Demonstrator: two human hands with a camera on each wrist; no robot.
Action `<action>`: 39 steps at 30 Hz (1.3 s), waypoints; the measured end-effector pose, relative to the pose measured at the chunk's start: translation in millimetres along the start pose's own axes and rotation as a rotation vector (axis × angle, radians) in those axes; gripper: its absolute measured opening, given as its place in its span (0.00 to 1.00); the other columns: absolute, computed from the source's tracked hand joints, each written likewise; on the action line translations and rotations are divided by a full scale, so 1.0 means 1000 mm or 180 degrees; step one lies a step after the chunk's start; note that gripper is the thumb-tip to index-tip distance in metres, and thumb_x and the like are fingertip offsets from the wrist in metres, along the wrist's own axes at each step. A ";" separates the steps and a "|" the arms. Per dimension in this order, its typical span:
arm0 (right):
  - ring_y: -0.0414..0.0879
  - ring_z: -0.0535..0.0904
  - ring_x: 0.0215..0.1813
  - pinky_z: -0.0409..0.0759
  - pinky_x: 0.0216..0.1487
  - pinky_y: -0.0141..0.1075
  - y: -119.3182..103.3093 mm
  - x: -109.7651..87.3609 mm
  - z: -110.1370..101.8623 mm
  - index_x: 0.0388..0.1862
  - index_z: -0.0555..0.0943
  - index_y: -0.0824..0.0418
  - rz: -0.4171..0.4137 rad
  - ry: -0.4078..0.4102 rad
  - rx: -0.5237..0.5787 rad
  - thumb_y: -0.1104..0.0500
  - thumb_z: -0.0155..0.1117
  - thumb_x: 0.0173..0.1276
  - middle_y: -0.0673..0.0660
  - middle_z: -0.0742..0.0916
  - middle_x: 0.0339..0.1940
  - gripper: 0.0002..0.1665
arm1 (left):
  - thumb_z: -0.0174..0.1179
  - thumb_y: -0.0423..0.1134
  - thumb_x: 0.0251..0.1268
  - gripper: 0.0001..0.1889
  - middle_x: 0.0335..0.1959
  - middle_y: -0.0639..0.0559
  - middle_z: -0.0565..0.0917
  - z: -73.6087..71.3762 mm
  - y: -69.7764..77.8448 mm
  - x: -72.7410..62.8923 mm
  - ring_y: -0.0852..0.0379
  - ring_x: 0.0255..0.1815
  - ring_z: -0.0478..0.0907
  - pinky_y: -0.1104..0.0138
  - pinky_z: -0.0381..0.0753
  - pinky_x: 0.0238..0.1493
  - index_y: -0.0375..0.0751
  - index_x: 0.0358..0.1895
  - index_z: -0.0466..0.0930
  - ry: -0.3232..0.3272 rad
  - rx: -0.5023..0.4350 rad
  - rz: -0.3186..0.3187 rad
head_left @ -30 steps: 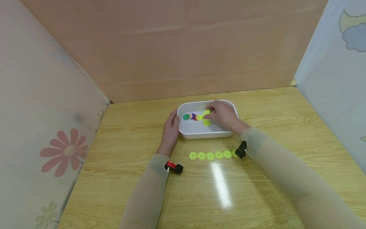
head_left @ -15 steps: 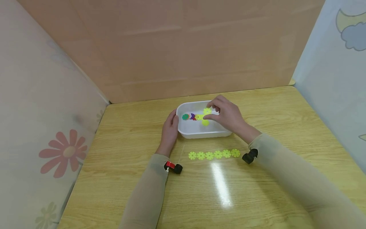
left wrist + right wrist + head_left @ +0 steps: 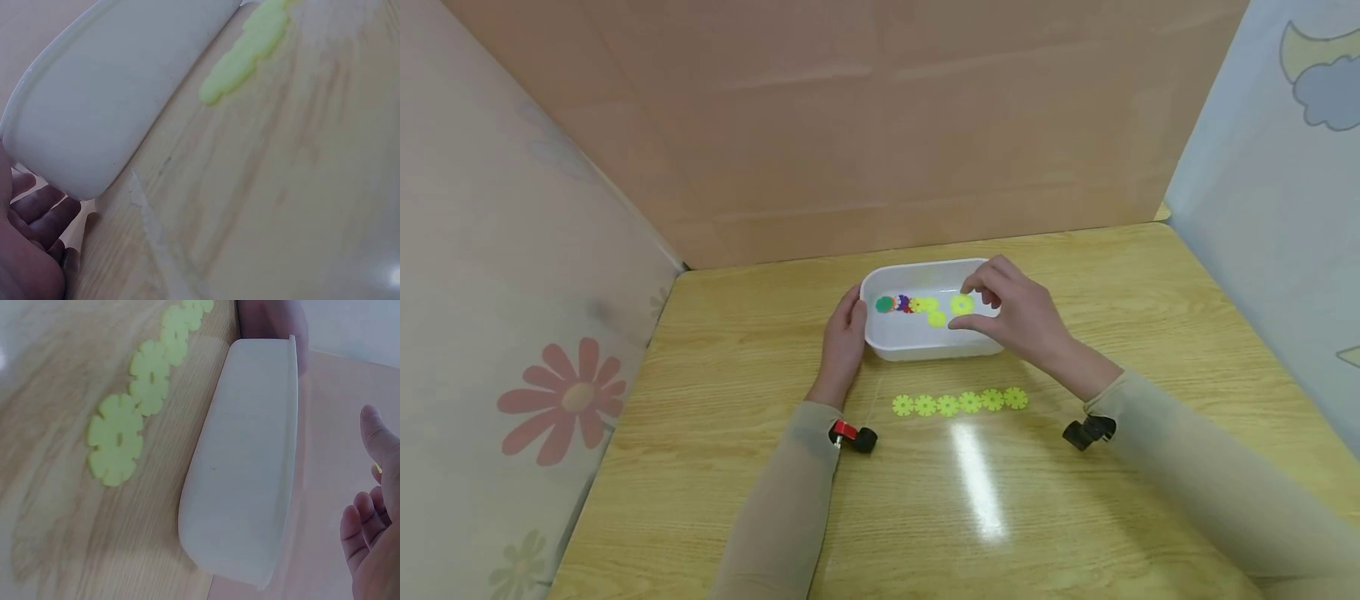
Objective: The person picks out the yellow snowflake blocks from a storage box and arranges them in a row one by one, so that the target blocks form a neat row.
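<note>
Head view shows the right hand (image 3: 1026,312) above the white tray (image 3: 934,355), thumb and fingers in a narrow pinch that appears to hold a yellow flower piece (image 3: 956,305); the right wrist view catches only a speck of yellow there. The tray stands on the worktop (image 3: 760,350), closer to its far edge than its near one. The left hand (image 3: 842,342) rests relaxed fingers against the tray's left end — useful steadying, best done with light pressure so nothing slides. For what looks like picking out a single piece, a pinch on opposite petals seems right: firm but not squeezing, and high enough to clear the loose pieces (image 3: 904,304) and the rim. The row of yellow flowers (image 3: 947,406), towards the near edge, calls for care — a low wrist could nudge it.
</note>
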State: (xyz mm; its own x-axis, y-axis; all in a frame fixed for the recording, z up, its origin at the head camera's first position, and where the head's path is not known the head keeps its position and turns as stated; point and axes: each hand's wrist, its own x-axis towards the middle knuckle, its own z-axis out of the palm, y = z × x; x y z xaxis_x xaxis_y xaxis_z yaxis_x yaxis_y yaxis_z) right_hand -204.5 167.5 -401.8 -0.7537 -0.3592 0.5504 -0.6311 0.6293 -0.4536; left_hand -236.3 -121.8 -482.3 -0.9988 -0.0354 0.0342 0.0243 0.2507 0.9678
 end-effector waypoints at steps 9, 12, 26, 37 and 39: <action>0.42 0.72 0.37 0.69 0.33 0.31 0.003 -0.026 -0.018 0.46 0.83 0.57 0.0087 0.0012 -0.0031 0.61 0.95 0.49 0.52 0.78 0.41 0.31 | 0.44 0.58 0.92 0.29 0.83 0.61 0.71 -0.001 0.001 0.001 0.56 0.86 0.62 0.54 0.63 0.86 0.57 0.87 0.67 0.0000 -0.0008 -0.0061; 0.41 0.72 0.38 0.69 0.33 0.29 0.005 -0.034 -0.025 0.47 0.83 0.56 0.0083 -0.0014 -0.0066 0.61 0.96 0.48 0.52 0.79 0.42 0.32 | 0.44 0.57 0.92 0.28 0.83 0.61 0.71 -0.001 0.002 0.001 0.56 0.86 0.62 0.55 0.63 0.85 0.57 0.86 0.68 0.0004 -0.0007 -0.0053; 0.44 0.74 0.38 0.70 0.35 0.28 0.016 -0.072 -0.046 0.46 0.82 0.54 0.0215 -0.0195 -0.0170 0.61 0.95 0.48 0.50 0.79 0.41 0.32 | 0.45 0.57 0.92 0.27 0.82 0.61 0.73 -0.003 -0.001 0.001 0.56 0.85 0.63 0.55 0.64 0.85 0.60 0.85 0.70 0.0007 0.0004 0.0025; 0.42 0.74 0.39 0.72 0.36 0.28 0.026 -0.097 -0.049 0.45 0.83 0.53 0.0316 -0.0358 -0.0116 0.60 0.95 0.48 0.48 0.80 0.40 0.31 | 0.45 0.54 0.92 0.26 0.82 0.60 0.74 -0.001 0.002 -0.001 0.56 0.85 0.65 0.56 0.64 0.85 0.58 0.85 0.71 0.0006 0.0009 0.0069; 0.42 0.75 0.40 0.73 0.38 0.27 0.028 -0.101 -0.049 0.45 0.83 0.52 0.0362 -0.0426 -0.0098 0.59 0.95 0.48 0.48 0.80 0.40 0.30 | 0.45 0.54 0.92 0.26 0.82 0.60 0.73 -0.001 0.002 -0.001 0.56 0.85 0.64 0.56 0.64 0.85 0.58 0.85 0.71 -0.0001 0.0011 0.0053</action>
State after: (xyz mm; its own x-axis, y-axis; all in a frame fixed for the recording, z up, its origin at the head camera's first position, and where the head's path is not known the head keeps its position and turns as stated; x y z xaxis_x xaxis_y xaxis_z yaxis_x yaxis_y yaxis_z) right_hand -137.7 255.2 -435.7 -0.8389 -0.3716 0.3977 -0.5360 0.6911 -0.4849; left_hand -235.1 -122.0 -480.3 -0.9983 -0.0307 0.0502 0.0408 0.2545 0.9662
